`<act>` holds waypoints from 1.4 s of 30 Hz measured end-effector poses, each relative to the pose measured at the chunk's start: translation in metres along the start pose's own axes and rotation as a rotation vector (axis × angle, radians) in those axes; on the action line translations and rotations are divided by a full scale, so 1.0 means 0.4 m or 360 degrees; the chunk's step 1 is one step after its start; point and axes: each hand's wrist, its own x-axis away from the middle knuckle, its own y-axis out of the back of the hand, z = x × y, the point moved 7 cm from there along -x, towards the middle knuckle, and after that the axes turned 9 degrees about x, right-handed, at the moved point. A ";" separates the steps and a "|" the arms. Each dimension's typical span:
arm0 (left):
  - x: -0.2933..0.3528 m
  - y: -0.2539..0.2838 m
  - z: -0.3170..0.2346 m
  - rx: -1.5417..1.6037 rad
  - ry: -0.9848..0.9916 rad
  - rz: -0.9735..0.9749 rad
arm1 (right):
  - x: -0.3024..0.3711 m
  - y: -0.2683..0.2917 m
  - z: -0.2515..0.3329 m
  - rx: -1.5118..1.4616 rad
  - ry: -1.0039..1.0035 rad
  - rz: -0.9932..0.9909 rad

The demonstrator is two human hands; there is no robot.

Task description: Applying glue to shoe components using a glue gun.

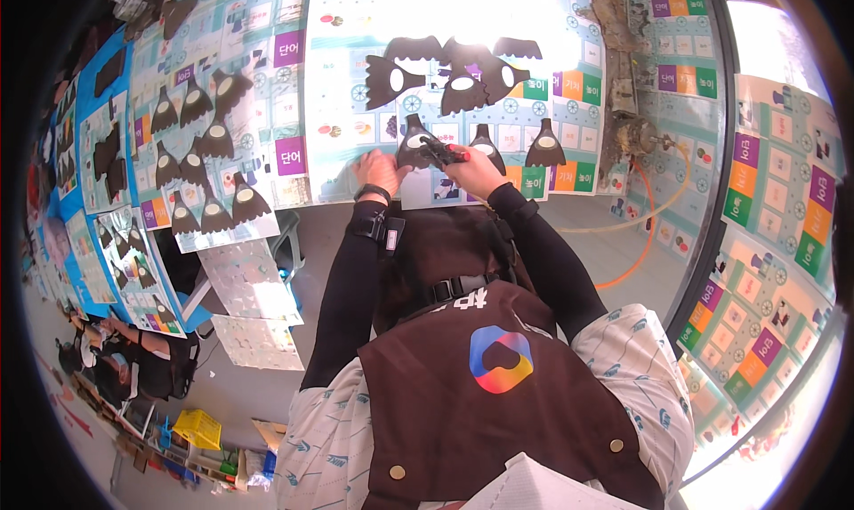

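Note:
My left hand (375, 173) lies on the printed sheets at the table's near edge, its fingers stretched out. Its thumb reaches the lower left side of a dark, flared piece with a scalloped hem and a white oval (413, 154). Just right of it, my right hand (478, 173) is closed round a small black-and-red hand tool (452, 154). The tool's dark tip lies over that piece, by its white oval; its exact kind is unclear. Two similar pieces stand to the right, the nearer one (483, 145) partly behind my right hand. Beyond lies an overlapping group of dark pieces (463, 87).
More dark pieces (216, 138) lie in rows on sheets to the left. A hose and an orange cable (648, 234) hang at the table's right end, near a metal fitting (654, 142). Another person (165, 359) works at the far left. A yellow crate (197, 429) stands below.

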 end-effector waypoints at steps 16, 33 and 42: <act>-0.087 0.090 -0.038 -0.0123 0.0186 0.0180 | 0.122 0.160 -0.035 -0.0646 -0.0259 -0.0246; -0.408 0.036 0.062 0.0444 0.0379 0.0276 | 0.097 0.160 -0.043 -0.0739 -0.0233 -0.0326; -0.228 0.155 -0.089 0.0002 0.0016 -0.0684 | 0.036 0.204 0.051 -0.0685 -0.0248 -0.0292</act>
